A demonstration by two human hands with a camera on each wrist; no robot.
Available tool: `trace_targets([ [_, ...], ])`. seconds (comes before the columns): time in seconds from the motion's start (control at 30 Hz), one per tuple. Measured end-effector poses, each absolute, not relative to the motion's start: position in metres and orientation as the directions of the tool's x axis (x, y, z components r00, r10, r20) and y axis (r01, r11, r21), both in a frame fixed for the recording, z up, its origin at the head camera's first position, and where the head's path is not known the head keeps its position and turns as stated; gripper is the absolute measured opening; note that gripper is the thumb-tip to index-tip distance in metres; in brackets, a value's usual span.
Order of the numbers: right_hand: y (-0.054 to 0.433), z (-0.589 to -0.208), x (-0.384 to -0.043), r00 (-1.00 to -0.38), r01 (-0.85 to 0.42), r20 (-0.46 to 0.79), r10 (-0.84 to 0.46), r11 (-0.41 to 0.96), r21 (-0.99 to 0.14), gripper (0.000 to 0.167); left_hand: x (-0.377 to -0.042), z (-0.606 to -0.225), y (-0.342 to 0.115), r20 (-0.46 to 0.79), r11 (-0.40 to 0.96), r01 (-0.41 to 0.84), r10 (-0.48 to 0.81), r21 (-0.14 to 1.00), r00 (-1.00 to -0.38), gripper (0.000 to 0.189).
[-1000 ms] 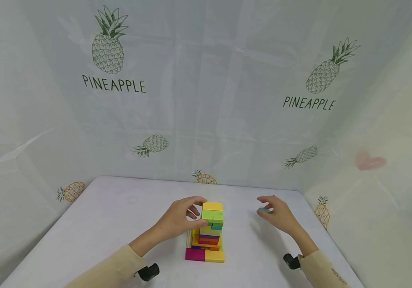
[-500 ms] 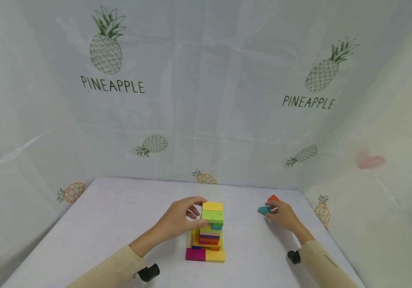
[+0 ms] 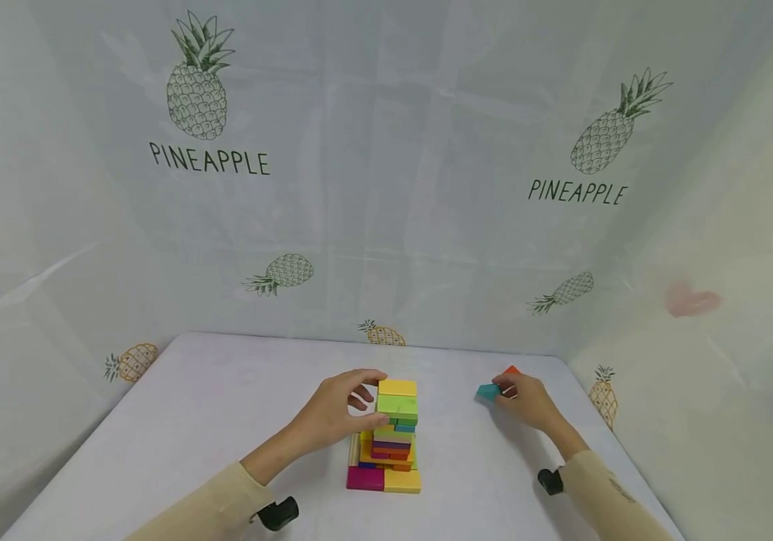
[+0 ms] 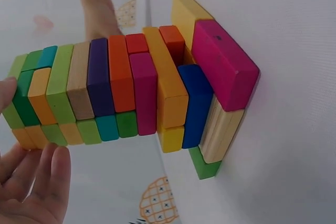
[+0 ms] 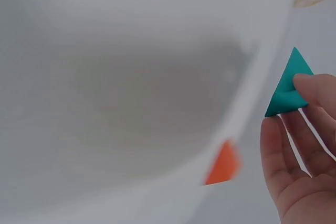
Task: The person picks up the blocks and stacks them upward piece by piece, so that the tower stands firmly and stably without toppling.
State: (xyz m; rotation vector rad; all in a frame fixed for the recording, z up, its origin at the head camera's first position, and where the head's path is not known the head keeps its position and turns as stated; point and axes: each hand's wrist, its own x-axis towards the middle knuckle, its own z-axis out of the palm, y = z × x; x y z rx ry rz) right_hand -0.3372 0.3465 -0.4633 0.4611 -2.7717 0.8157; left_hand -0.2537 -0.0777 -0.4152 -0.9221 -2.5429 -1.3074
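A tower of several coloured wooden blocks [image 3: 397,406] stands on the table, with yellow and light green pieces at its top. My left hand [image 3: 339,409] grips its upper left side, thumb at the front and index fingertip by the top; in the left wrist view the other fingertips [image 4: 60,163] rest along the side of the upper layers. Off to the right, my right hand [image 3: 528,400] pinches a teal triangular block [image 5: 289,85] between thumb and fingers, above the tabletop. Behind this hand lies an orange triangular block [image 3: 511,370], partly hidden in the head view.
A magenta block [image 3: 366,479] and a yellow block [image 3: 403,482] form the front of the tower's wider base. The white table [image 3: 237,398] ends at a hanging sheet [image 3: 386,188] printed with pineapples. Dark wrist cameras sit at both sleeves.
My right hand has shifted and turned, so the teal block shows more and the orange block behind has come into view. Lately the teal block moved slightly left. The left hand stays on the tower.
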Motion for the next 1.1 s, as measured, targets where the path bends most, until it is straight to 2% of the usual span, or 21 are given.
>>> trace_targets([
  [0.27, 0.303, -0.406, -0.311, -0.848, -0.515, 0.398, -0.350, 0.722, -0.462, 0.032, -0.254, -0.414, -0.078, 0.417, 0.421, 0.607, 0.462, 0.673, -0.783, 0.072],
  [0.53, 0.251, -0.361, -0.276, -0.796, -0.603, 0.423, -0.433, 0.628, -0.492, 0.037, -0.254, -0.413, -0.076, 0.427, 0.414, 0.612, 0.458, 0.674, -0.780, 0.074],
  [0.8, 0.216, -0.345, -0.261, -0.760, -0.649, 0.400, -0.513, 0.564, -0.511, 0.035, -0.254, -0.416, -0.075, 0.414, 0.398, 0.592, 0.449, 0.701, -0.792, 0.075],
  [1.1, 0.192, -0.350, -0.262, -0.734, -0.672, 0.372, -0.569, 0.526, -0.521, 0.036, -0.257, -0.419, -0.078, 0.425, 0.391, 0.609, 0.463, 0.690, -0.778, 0.076],
])
